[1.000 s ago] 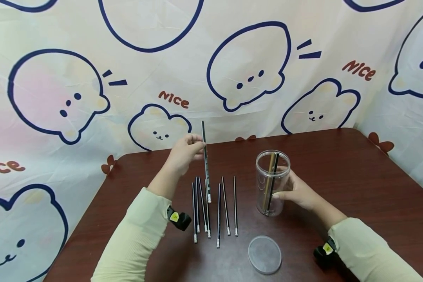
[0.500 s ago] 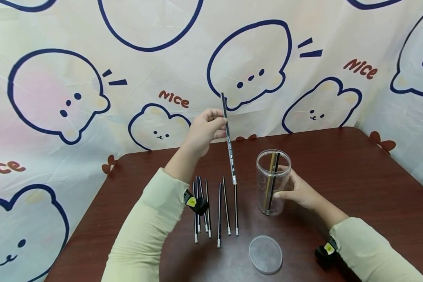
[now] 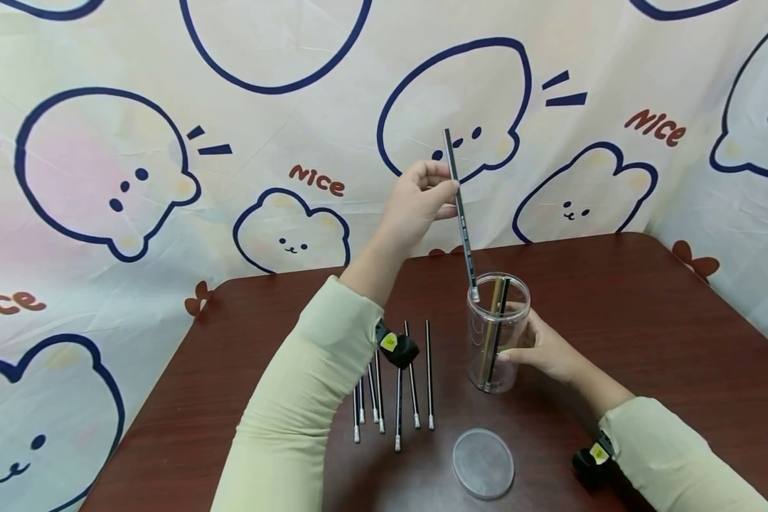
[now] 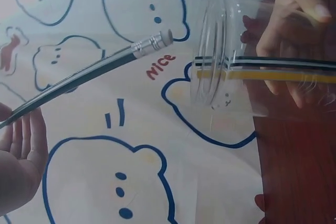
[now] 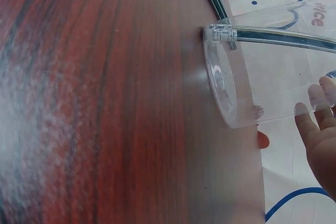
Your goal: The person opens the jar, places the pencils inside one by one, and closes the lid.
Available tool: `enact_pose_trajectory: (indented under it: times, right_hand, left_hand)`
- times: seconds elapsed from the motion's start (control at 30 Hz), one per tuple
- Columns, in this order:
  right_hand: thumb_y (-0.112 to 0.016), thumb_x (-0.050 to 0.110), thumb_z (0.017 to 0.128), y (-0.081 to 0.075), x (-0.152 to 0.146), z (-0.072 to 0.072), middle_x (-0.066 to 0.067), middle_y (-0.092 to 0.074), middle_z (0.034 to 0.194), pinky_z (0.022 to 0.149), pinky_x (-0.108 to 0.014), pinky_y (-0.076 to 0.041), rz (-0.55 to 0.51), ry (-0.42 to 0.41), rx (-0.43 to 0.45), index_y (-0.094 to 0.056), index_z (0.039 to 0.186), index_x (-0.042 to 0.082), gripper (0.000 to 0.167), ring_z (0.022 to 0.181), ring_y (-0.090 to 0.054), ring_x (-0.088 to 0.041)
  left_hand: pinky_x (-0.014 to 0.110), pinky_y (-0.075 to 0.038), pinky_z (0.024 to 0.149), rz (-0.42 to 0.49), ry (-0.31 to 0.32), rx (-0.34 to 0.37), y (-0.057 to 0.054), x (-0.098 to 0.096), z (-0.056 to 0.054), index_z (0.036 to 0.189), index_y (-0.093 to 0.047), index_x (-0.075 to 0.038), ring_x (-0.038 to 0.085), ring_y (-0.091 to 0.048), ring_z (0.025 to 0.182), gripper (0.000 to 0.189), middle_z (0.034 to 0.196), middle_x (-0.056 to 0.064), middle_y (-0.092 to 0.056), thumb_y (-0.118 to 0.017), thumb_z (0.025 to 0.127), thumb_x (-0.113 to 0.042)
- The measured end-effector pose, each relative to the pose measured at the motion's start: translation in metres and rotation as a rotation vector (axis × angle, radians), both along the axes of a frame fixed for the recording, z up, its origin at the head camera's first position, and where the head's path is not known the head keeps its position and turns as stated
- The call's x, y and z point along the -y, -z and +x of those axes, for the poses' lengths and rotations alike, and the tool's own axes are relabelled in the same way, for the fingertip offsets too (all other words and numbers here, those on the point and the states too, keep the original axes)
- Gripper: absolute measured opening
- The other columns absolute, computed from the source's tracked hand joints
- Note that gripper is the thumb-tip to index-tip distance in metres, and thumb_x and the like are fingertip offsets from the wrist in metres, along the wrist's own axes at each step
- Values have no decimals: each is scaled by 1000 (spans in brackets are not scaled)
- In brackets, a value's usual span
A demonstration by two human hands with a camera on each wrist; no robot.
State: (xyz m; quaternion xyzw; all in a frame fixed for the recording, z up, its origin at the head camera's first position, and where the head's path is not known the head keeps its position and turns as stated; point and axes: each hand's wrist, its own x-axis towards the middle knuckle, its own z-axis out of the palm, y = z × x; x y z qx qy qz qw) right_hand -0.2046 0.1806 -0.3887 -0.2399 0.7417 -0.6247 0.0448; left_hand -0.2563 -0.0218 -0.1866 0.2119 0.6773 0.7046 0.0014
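Note:
My left hand (image 3: 422,195) pinches a dark pencil (image 3: 462,220) near its upper end, eraser end down. That eraser end hangs right at the rim of a clear plastic jar (image 3: 480,341). In the left wrist view the pencil's eraser (image 4: 166,37) points toward the jar's mouth (image 4: 210,51), a short way from it. My right hand (image 3: 540,345) grips the upright jar from its right side. Inside the jar lean a yellow pencil (image 3: 488,341) and a dark striped pencil (image 3: 496,334). The right wrist view shows the jar's base (image 5: 223,77) and my right fingers (image 5: 310,124) against its wall.
Several dark pencils (image 3: 399,405) lie side by side on the brown table (image 3: 601,313), partly under my left forearm. A round translucent lid (image 3: 483,464) lies in front of the jar. A printed cloth (image 3: 281,128) hangs behind the table.
My left hand has lifted the pencil and carried it rightward, from above the other pencils to the jar's rim. My right hand and the jar have stayed in place.

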Motion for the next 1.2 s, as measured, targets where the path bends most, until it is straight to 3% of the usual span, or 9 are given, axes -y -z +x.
enact_pose_trajectory:
  times: [0.23,0.5,0.77,0.97,1.2]
  right_hand:
    - [-62,-2,75,1,0,1,-28,-37,120,80,-24,-40,-7,-11,1,-18,129,-1,69,102,-48,-19]
    - [-63,0,75,1,1,0,-27,-36,122,81,-22,-39,-10,-5,2,-17,129,-2,71,104,-46,-17]
    - [-63,0,75,3,0,-1,-25,-35,124,81,-22,-40,-30,-18,3,-14,131,1,75,103,-47,-10]
    - [-61,1,77,1,-1,0,-26,-28,128,82,-23,-39,-15,-22,16,-12,132,0,74,107,-44,-18]
    - [-61,2,77,2,0,0,-25,-33,126,81,-24,-40,-23,-32,26,-14,131,2,72,106,-46,-12]
  left_hand:
    - [26,-49,66,-52,40,-40,3,-21,-4,98,-47,2,15,-50,74,13,84,9,-48,-49,85,0]
    - [22,-48,65,-196,131,-24,22,-43,-4,101,-44,1,14,-49,78,15,88,8,-47,-47,86,-1]
    - [20,-47,66,-291,157,10,26,-48,11,100,-44,2,13,-49,79,14,89,7,-48,-47,87,-2]
    - [23,-48,65,-274,174,-28,51,-56,-8,98,-45,-1,16,-52,78,13,87,7,-50,-50,86,-5]
    - [23,-48,64,-280,155,-3,60,-54,-12,96,-45,-2,15,-51,76,12,86,6,-50,-51,86,-5]
